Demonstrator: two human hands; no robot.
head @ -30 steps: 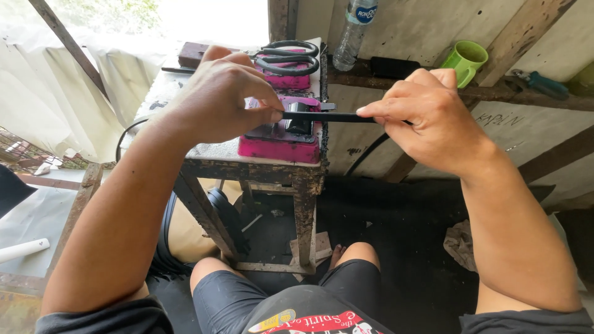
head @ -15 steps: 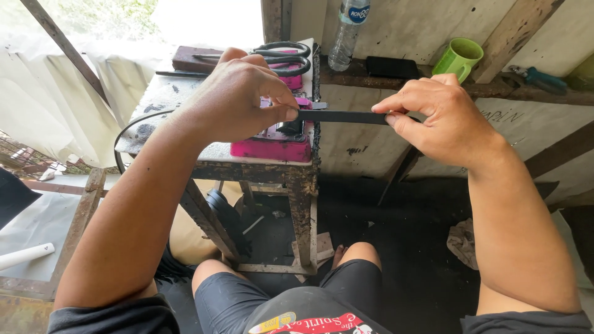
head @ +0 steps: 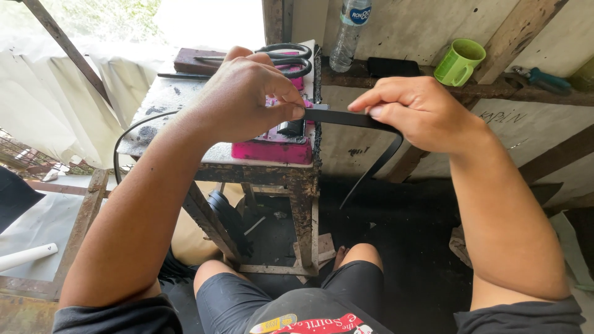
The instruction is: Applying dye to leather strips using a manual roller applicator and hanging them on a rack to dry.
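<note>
1. The left hand sits in the upper middle of the frame, fingers curled shut, with thumb and forefinger pinching one end of a flat black strap.
2. The right hand is just right of centre, fingers bent and closed on the same strap a short way along it.
3. The strap runs level between the two hands in the upper centre of the frame. Past the right hand it bends and hangs down toward the dark floor.
4. Below the left hand stands a pink block-shaped device on a worn small table, which fills the upper left-centre.
5. A pair of black-handled scissors lies at the far edge of the table, behind the left hand.
6. A thin black cable loops off the table's left side.
7. Along the wooden ledge at the top right stand a clear plastic bottle and a green mug; a teal-handled tool lies farther right.
</note>
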